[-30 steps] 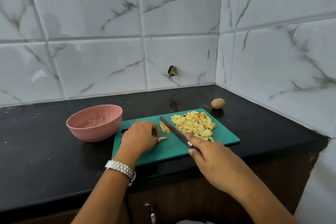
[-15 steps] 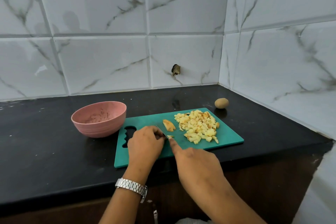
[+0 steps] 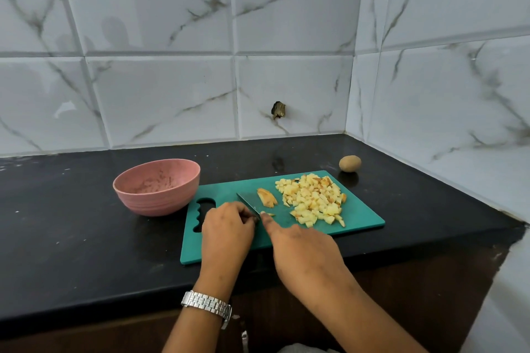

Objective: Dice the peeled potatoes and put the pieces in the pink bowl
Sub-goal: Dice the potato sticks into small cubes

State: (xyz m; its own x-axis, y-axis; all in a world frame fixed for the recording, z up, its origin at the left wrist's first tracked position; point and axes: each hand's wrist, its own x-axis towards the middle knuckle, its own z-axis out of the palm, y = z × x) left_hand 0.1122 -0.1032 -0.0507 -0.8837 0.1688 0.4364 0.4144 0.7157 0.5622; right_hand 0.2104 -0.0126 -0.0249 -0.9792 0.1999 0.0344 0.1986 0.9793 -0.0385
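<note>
A teal cutting board (image 3: 364,218) lies on the black counter. A pile of diced potato (image 3: 312,199) covers its right half, and a potato slice (image 3: 266,196) lies left of the pile. My right hand (image 3: 304,252) grips a knife (image 3: 248,202), index finger along the blade, which points away to the upper left. My left hand (image 3: 226,229) has its fingers curled on a small potato strip right by the blade; the strip is mostly hidden. A tiny cut piece (image 3: 268,213) lies beside the blade. The pink bowl (image 3: 156,185) stands left of the board, holding no potato.
One whole unpeeled potato (image 3: 350,163) sits on the counter behind the board's right corner, near the tiled side wall. The tiled back wall runs behind the counter. The counter's front edge runs just below my wrists.
The knife swung from the diced pile over to my left hand and came down by its fingertips. The camera shifted a little; board and bowl stayed put.
</note>
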